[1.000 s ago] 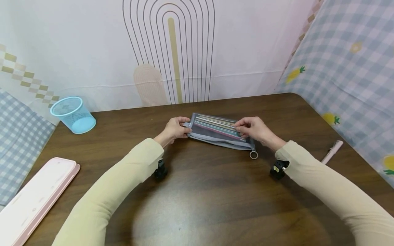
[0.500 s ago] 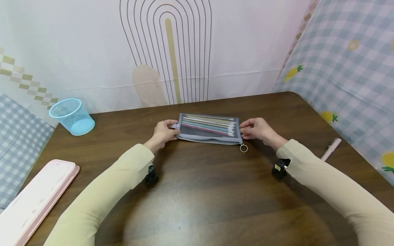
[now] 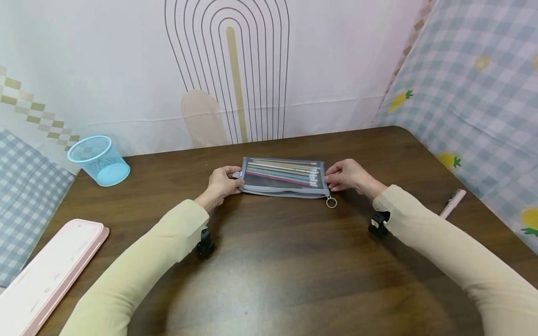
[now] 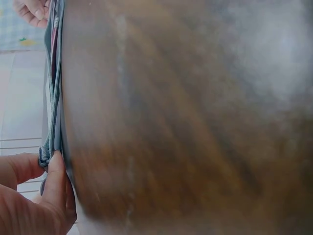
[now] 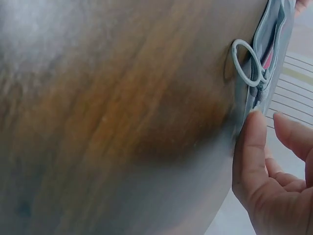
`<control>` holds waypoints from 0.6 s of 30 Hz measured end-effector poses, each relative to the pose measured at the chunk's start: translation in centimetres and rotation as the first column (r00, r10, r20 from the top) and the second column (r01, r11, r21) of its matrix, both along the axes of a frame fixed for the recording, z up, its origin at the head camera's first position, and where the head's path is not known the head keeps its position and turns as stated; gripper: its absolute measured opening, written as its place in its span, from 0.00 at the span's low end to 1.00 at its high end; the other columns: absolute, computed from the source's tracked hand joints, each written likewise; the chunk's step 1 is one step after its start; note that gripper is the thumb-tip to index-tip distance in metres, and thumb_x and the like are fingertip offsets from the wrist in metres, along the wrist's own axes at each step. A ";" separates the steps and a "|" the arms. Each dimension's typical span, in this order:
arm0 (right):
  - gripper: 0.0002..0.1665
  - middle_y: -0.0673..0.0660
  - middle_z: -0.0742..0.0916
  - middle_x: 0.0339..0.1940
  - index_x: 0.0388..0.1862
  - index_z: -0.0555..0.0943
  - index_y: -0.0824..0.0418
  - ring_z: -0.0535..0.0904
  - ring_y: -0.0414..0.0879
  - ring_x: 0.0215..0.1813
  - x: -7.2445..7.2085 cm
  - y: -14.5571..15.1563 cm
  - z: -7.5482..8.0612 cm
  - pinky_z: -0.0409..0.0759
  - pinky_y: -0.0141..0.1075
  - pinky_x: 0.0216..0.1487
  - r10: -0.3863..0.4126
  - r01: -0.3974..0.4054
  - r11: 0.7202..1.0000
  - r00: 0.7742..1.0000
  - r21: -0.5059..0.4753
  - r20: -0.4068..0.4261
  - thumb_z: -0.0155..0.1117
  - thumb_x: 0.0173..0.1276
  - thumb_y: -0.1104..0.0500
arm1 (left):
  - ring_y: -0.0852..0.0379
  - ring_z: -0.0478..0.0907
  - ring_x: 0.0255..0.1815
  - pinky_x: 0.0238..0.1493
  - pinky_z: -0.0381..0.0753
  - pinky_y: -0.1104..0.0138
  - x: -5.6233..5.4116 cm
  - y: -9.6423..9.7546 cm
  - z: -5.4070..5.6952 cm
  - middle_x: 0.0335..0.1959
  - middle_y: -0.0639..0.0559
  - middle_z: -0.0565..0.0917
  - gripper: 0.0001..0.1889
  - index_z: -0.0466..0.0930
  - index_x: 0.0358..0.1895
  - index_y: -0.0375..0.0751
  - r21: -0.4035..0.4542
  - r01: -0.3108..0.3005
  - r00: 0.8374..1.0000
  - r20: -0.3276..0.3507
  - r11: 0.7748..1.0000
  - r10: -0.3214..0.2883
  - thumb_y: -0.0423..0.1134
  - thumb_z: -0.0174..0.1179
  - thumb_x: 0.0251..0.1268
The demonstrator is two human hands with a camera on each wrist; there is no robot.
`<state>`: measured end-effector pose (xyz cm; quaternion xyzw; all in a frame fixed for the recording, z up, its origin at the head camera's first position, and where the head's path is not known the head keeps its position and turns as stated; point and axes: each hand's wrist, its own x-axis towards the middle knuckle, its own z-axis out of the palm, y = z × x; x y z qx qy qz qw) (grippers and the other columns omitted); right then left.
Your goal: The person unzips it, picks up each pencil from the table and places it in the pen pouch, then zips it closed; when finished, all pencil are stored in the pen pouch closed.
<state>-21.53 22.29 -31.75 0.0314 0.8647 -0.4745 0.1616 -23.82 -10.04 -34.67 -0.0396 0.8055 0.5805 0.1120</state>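
Observation:
A grey see-through pencil case [image 3: 269,181] lies on the table, its zipped edge facing me. Several coloured pencils [image 3: 290,170] show through it, side by side. My left hand [image 3: 222,184] pinches the left end by the tab; the left wrist view shows the thumb and a finger there. At the other end, my right hand [image 3: 349,176] holds the edge with thumb and fingers curled about it. A ring pull [image 5: 247,63] hangs from the zip's right end, close to my right thumb. The zip's edges stand apart, with something reddish inside.
On the far left stands a blue mesh pen cup [image 3: 101,161]. A pink-and-white flat box [image 3: 54,275] lies at the near left. A pale pink pen [image 3: 453,204] rests at the right. Patterned cloth hangs behind the table [image 3: 269,261] and on its sides.
The pencil case has shifted left, straightened and flattened. My right hand has moved off its top to its right end; my left hand has kept its hold and moved left with it.

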 end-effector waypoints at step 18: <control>0.20 0.55 0.82 0.28 0.54 0.70 0.78 0.79 0.37 0.24 -0.4 -0.1 -0.3 0.84 0.29 0.31 -0.058 0.059 0.997 0.997 -0.041 0.043 0.58 0.67 0.68 | 0.65 0.73 0.27 0.27 0.81 0.77 0.1 0.1 -0.1 0.45 0.44 0.75 0.25 0.71 0.61 0.34 0.006 -0.014 1.000 -0.002 1.000 0.014 0.23 0.60 0.57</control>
